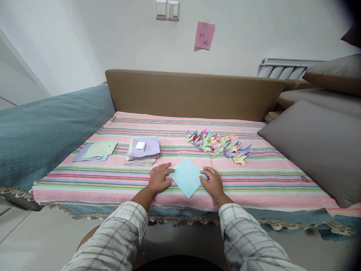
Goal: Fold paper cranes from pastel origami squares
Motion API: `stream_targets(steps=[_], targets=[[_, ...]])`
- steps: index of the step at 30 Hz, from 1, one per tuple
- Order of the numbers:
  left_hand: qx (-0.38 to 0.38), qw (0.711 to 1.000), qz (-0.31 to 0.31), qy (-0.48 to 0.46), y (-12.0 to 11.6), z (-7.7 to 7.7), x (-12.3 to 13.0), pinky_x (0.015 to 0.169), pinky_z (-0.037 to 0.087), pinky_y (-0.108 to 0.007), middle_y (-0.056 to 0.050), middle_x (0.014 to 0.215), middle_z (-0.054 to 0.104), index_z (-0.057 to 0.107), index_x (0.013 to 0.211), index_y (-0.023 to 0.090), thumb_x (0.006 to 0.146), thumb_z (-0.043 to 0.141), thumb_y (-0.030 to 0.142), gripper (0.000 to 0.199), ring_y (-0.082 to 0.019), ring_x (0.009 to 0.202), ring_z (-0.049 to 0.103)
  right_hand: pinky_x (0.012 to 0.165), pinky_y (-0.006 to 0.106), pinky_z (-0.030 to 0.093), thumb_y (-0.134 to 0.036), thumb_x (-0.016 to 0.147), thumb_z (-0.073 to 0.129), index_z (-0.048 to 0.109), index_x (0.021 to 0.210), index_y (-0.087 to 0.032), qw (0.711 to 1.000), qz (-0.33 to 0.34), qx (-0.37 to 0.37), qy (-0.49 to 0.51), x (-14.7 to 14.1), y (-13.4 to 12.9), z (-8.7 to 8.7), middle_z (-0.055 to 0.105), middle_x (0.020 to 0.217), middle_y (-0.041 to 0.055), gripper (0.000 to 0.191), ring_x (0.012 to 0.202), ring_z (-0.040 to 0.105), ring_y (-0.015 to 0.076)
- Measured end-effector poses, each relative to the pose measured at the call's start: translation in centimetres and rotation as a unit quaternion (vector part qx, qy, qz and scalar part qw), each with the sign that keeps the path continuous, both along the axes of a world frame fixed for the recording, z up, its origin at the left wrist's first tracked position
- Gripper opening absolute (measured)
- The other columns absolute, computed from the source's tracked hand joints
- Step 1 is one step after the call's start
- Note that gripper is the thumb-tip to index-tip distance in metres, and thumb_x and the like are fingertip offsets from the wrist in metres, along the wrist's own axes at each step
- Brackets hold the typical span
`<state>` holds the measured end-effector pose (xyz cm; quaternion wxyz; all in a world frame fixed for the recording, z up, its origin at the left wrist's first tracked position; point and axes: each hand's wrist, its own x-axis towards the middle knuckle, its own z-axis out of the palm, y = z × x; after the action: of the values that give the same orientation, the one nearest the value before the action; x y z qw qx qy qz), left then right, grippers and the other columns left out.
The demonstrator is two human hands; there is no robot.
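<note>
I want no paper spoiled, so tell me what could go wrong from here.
The light blue sheet could crease crookedly: both hands, left and right, are at its side corners, and the cloth beneath looks soft.
The folded paper cranes lie beyond the right hand, so a forward reach might crush some.
The loose sheets at far left might slide if brushed.

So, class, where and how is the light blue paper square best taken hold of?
The light blue square is probably best pinched lightly by its left and right corners, from either side, where the left hand and right hand are: it lies flat, turned like a diamond, so those corners point outward, and the sheet looks thin.
</note>
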<state>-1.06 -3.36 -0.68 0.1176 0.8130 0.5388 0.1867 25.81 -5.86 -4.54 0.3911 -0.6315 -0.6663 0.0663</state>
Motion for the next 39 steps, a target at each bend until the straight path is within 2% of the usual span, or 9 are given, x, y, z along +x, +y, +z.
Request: stream_targets(steps=[4, 14, 23, 28, 34, 39], targets=[[0.002, 1.0, -0.015, 0.017, -0.1, 0.0, -0.1, 0.106, 0.024, -0.048, 0.004, 0.143, 0.041, 0.056, 0.121, 0.034, 0.063, 0.054, 0.021, 0.06, -0.027, 0.131, 0.035, 0.091, 0.04, 0.039, -0.033, 0.075, 0.054, 0.068, 0.09, -0.024, 1.0, 0.002, 0.001, 0.001, 0.0, 0.0, -0.1, 0.061, 0.112, 0.0048, 0.022, 0.105, 0.053, 0.0239], [0.041, 0.999, -0.006, 0.006, -0.1, -0.6, 0.1, 0.105, 0.027, -0.046, 0.004, 0.137, 0.048, 0.062, 0.113, 0.034, 0.073, 0.055, 0.028, 0.04, -0.026, 0.128, 0.039, 0.09, 0.04, 0.04, -0.032, 0.075, 0.054, 0.068, 0.089, -0.024, 1.0, 0.003, 0.009, -0.001, -0.1, 0.0, 0.0, 0.062, 0.109, 0.0045, 0.021, 0.103, 0.053, 0.0235], [0.049, 0.999, 0.009, 0.003, 0.0, -0.9, 0.2, 0.104, 0.031, -0.047, 0.004, 0.134, 0.052, 0.063, 0.111, 0.034, 0.079, 0.05, 0.026, 0.035, -0.025, 0.126, 0.042, 0.088, 0.04, 0.043, -0.033, 0.075, 0.054, 0.068, 0.09, -0.025, 1.0, 0.007, -0.011, 0.012, 0.0, 0.0, 0.1, 0.061, 0.111, 0.0047, 0.022, 0.105, 0.052, 0.0243], [0.058, 0.998, 0.016, -0.002, 0.0, -0.9, 0.3, 0.104, 0.032, -0.046, 0.004, 0.131, 0.055, 0.065, 0.109, 0.033, 0.078, 0.051, 0.025, 0.034, -0.025, 0.125, 0.044, 0.091, 0.041, 0.04, -0.033, 0.076, 0.053, 0.067, 0.092, -0.024, 1.0, 0.011, 0.001, 0.005, 0.0, 0.0, 0.1, 0.062, 0.111, 0.0049, 0.023, 0.105, 0.052, 0.0243], [0.063, 0.998, 0.025, -0.012, 0.1, -0.9, 0.5, 0.103, 0.033, -0.046, 0.004, 0.127, 0.058, 0.067, 0.104, 0.032, 0.078, 0.054, 0.028, 0.03, -0.025, 0.122, 0.047, 0.091, 0.042, 0.038, -0.038, 0.083, 0.047, 0.067, 0.096, -0.025, 1.0, 0.027, -0.007, 0.004, 0.2, -0.2, 0.2, 0.061, 0.114, 0.0051, 0.027, 0.107, 0.051, 0.0247], [0.065, 0.997, 0.032, -0.016, 0.1, -0.8, 0.5, 0.104, 0.033, -0.045, 0.004, 0.125, 0.059, 0.068, 0.102, 0.032, 0.077, 0.055, 0.027, 0.029, -0.024, 0.122, 0.047, 0.091, 0.04, 0.038, -0.035, 0.088, 0.037, 0.068, 0.098, -0.026, 0.999, 0.043, -0.008, 0.013, 0.4, -0.3, 0.3, 0.06, 0.114, 0.0042, 0.034, 0.108, 0.051, 0.0233]])
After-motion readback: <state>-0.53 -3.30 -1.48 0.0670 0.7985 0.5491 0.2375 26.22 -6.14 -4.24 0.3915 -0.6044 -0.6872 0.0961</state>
